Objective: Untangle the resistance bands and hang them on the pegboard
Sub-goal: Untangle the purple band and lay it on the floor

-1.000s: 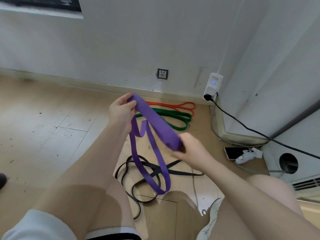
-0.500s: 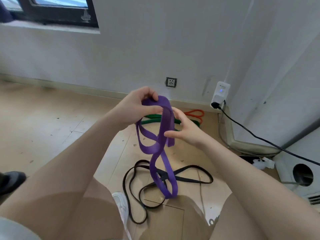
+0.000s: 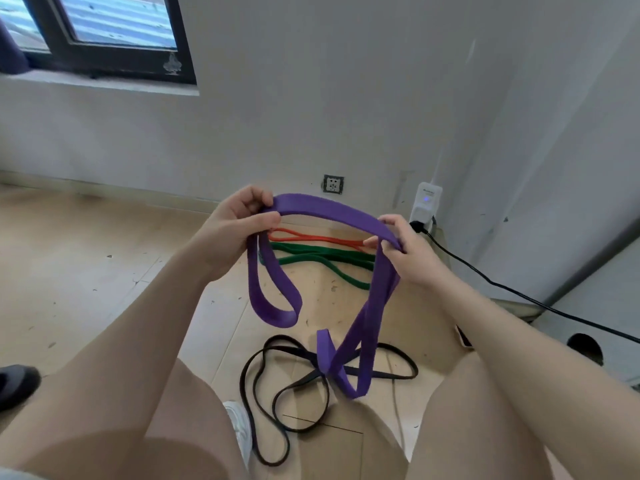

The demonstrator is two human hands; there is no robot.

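Head view. Left hand (image 3: 235, 225) raised at centre, fingers and thumb curled, pinching one end of the purple band (image 3: 332, 211). Right hand (image 3: 403, 249) level with it to the right, fingers clamped on the same band where it bends downward. Band stretched in a shallow arch between the two hands. Below the left hand a short purple loop hangs free. Below the right hand a longer length drops, twists once, and ends in a narrow loop low over the floor (image 3: 86, 271).

Black band (image 3: 277, 403) lies in loose overlapping coils on the floor, near, between the knees; the purple loop hangs in front of it, contact not clear. Orange band (image 3: 311, 238) and green band (image 3: 318, 256) lie side by side on the floor farther off, toward the wall. Wall socket (image 3: 333, 184) above them. White plug unit (image 3: 427, 202) to the right, black cable (image 3: 485, 278) trailing right. Window (image 3: 104, 32) far left.
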